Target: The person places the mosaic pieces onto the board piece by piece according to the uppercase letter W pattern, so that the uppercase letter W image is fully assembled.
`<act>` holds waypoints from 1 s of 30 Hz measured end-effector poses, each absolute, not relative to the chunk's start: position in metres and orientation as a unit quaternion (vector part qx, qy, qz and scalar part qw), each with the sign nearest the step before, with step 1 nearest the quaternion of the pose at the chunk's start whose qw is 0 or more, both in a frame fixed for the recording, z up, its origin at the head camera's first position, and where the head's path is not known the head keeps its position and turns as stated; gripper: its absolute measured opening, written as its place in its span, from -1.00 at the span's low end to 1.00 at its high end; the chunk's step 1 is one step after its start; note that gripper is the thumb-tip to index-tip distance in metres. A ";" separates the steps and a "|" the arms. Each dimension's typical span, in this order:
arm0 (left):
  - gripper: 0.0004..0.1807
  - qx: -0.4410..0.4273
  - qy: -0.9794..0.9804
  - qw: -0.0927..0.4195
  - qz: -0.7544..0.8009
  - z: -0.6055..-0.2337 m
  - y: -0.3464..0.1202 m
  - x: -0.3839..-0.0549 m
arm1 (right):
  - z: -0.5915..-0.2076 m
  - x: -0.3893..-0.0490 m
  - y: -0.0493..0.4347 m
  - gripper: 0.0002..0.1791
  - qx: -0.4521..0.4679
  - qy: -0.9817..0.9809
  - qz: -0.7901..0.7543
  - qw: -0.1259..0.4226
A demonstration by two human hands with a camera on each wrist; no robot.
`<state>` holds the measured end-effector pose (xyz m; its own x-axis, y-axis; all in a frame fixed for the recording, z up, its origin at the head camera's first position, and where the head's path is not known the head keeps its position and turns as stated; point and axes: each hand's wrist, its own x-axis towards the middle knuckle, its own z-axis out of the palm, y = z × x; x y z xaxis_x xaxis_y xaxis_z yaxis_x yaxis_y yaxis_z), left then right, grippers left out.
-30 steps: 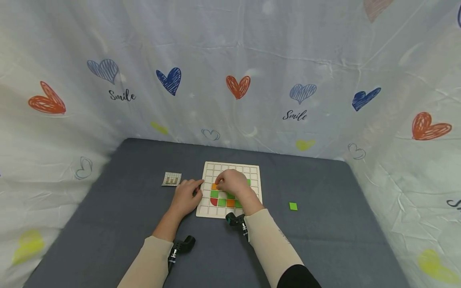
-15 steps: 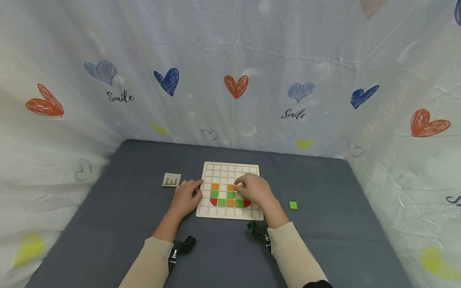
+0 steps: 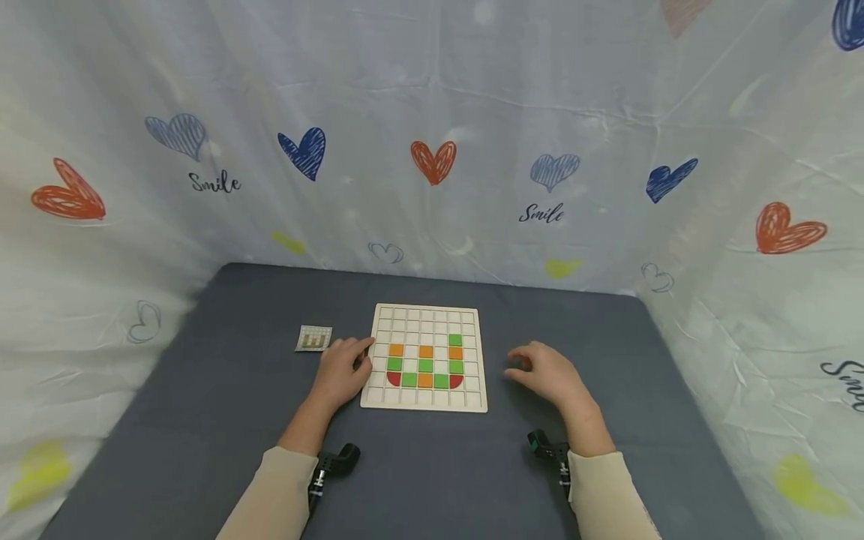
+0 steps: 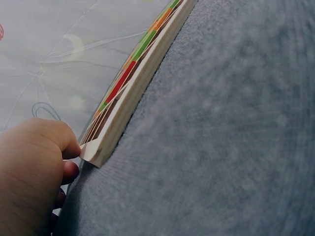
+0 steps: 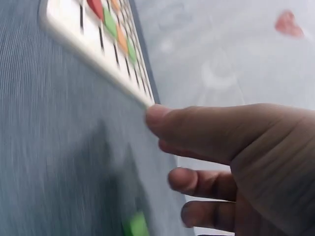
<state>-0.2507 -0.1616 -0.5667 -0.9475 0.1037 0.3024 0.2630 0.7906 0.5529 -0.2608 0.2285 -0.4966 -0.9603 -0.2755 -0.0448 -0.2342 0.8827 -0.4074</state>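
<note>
A pale wooden grid board point(image 3: 421, 315) lies flat with green, orange and red tiles on it; the red ones have a rounded corner. My left hand point(image 3: 339, 369) rests at its left side, index fingertip touching the edge, as the left wrist view also shows. Off the board's right side is my right hand point(image 3: 553, 375), thumb and fingers loosely bent and apart, seemingly holding nothing. A loose green tile point(image 5: 138, 225) shows blurred on the table in the right wrist view; in the head view this hand hides it.
A small card point(image 3: 313, 338) printed with a grid pattern lies left of the board. The table has a dark grey cloth point(image 3: 432, 480). Behind and beside it hangs a white curtain point(image 3: 364, 82) with printed hearts.
My right hand has left the board's tiles and moved right, over where the loose green tile lay. My left hand keeps its place at the board's edge. The head view has shifted slightly.
</note>
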 end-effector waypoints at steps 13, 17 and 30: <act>-0.57 -0.096 -0.937 0.131 -0.311 -0.567 -0.165 -0.249 | -0.505 -0.252 0.281 -0.69 -0.098 0.958 -0.245 0.110; -0.56 -0.099 -0.937 0.124 -0.311 -0.568 -0.165 -0.249 | -0.508 -0.251 0.282 -0.69 -0.084 0.959 -0.249 0.109; -0.58 -0.098 -0.936 0.129 -0.313 -0.568 -0.162 -0.251 | -0.505 -0.253 0.281 -0.76 -0.078 0.955 -0.262 0.114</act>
